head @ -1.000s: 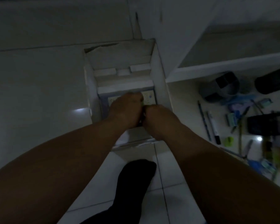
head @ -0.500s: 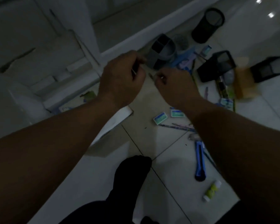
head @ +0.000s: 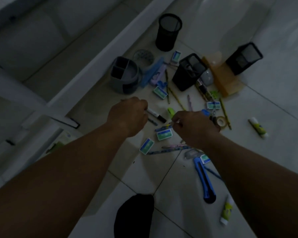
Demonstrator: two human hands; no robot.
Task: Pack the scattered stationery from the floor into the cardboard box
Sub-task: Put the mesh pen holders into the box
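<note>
Stationery lies scattered on the white tiled floor. My left hand (head: 127, 115) hovers with curled fingers over one end of a white marker with a black cap (head: 157, 115); whether it grips the marker is unclear. My right hand (head: 194, 127) is beside it, fingertips pinched low above small green-and-white boxes (head: 164, 134); I cannot tell if it holds anything. The cardboard box (head: 46, 133) sits at the left edge, mostly out of view. A blue utility knife (head: 205, 179) and two glue sticks (head: 257, 127) lie to the right.
A grey divided pen holder (head: 125, 74), a round black mesh cup (head: 169, 31) and two square black mesh holders (head: 187, 71) stand behind the scatter. A white shelf unit's edge (head: 96, 54) runs diagonally at left. A dark-socked foot (head: 134, 215) is near the bottom.
Both hands left the inside of the cardboard box and swung right over the scattered stationery. The view turned right with them, so the box slid to the left edge.
</note>
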